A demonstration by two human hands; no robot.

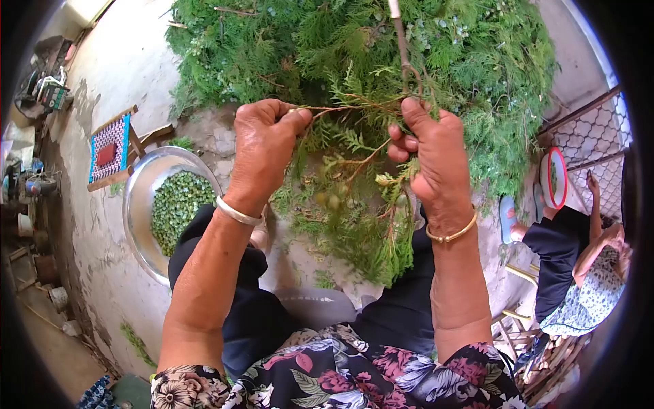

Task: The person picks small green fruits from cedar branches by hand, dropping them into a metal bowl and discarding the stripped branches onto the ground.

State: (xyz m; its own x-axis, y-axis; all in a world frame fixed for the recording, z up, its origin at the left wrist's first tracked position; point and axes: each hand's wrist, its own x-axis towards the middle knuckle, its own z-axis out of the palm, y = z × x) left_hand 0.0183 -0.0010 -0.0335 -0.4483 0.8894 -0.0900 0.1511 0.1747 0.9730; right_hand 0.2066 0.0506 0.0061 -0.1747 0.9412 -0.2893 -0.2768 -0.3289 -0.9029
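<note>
My left hand (267, 146) pinches the thin tip of a reddish twig between thumb and forefinger. The twig belongs to a green conifer branch (368, 157) that hangs between my hands, over my lap. My right hand (436, 153) is closed on the branch near its woody stem (402, 48), with the fingers curled. A large heap of conifer branches (259, 54) lies just beyond both hands. To the left of my left arm stands a metal basin (139, 198) with many small green cones (180, 211) in it.
A low woven stool (109, 151) stands beyond the basin at the left. At the right, another person (579, 273) sits near a red-rimmed basin (557, 177) and a wire mesh fence (593, 136). Sticks (545, 354) lie at the lower right. Assorted equipment (51, 92) lines the left wall.
</note>
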